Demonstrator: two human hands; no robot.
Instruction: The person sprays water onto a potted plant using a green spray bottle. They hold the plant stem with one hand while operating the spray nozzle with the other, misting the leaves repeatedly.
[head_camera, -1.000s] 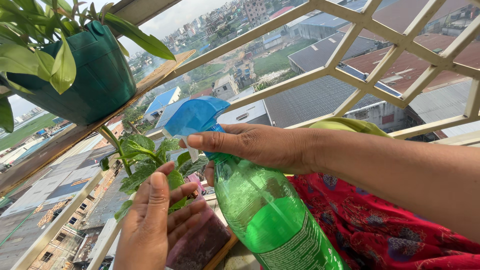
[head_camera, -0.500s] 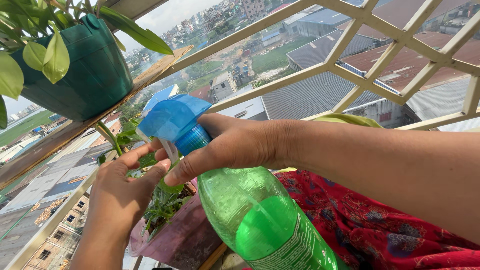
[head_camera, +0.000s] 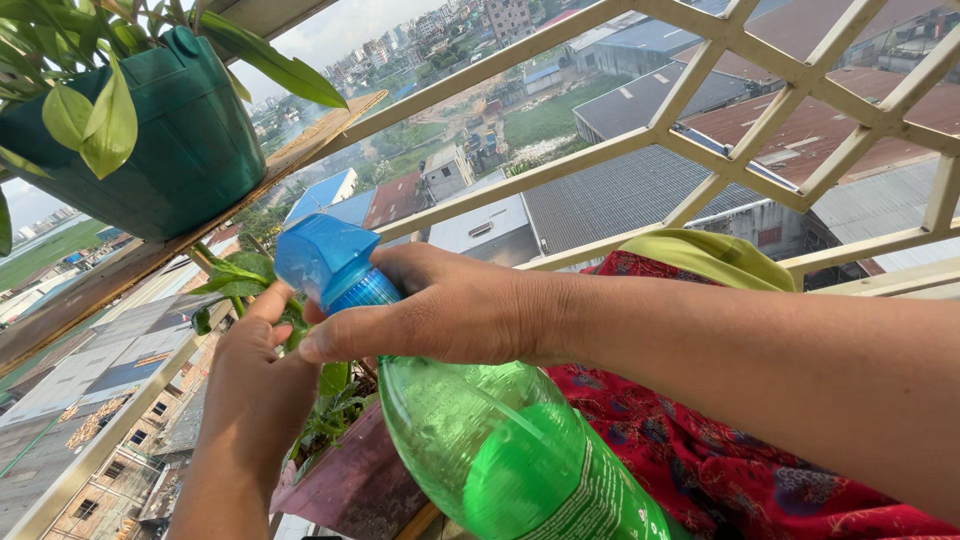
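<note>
Green spray bottle, part-filled with water, gripped by right hand; left hand pinches leaves.

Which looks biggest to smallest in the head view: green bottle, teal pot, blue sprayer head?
1. green bottle, though nearness to the camera inflates it
2. teal pot, close in apparent size, so the order is unsure
3. blue sprayer head

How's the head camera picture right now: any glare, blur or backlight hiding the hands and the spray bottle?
Head view: bright daylight from outside, sky blown out white at the top edge. The right hand on the green spray bottle is evenly lit and sharp; sunlight shines through the bottle's plastic. The left hand sits in softer shade beside the blue spray head, slightly soft at its fingertips. Lattice bars bend a little, wide-angle distortion.
</note>
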